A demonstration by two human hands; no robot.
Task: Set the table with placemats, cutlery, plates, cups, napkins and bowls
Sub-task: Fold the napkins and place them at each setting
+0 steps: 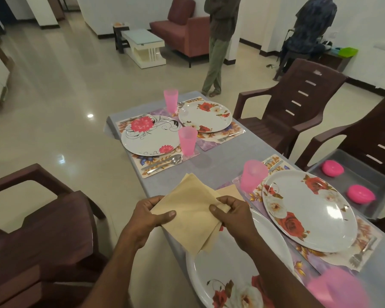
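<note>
A small stack of beige napkins [190, 215] is held above the near edge of the grey worktop [218, 156], fanned slightly so several corners show, with another beige napkin [228, 191] lying flat just behind it. Four floral placemats carry white flowered plates: one with pink blooms [150, 135] at far left, one with red roses [205, 116] at far right, a large rose plate [309, 210] at near right, and a nearest plate [238, 270] partly hidden. Pink cups stand upright beside them: [171, 100], [187, 140], [252, 175]. A spoon and knife [162, 163] lie beside the pink-bloom plate; a fork [362, 252] lies by the large one. Two pink bowls [333, 167] rest upside down in a grey tray [369, 190].
</note>
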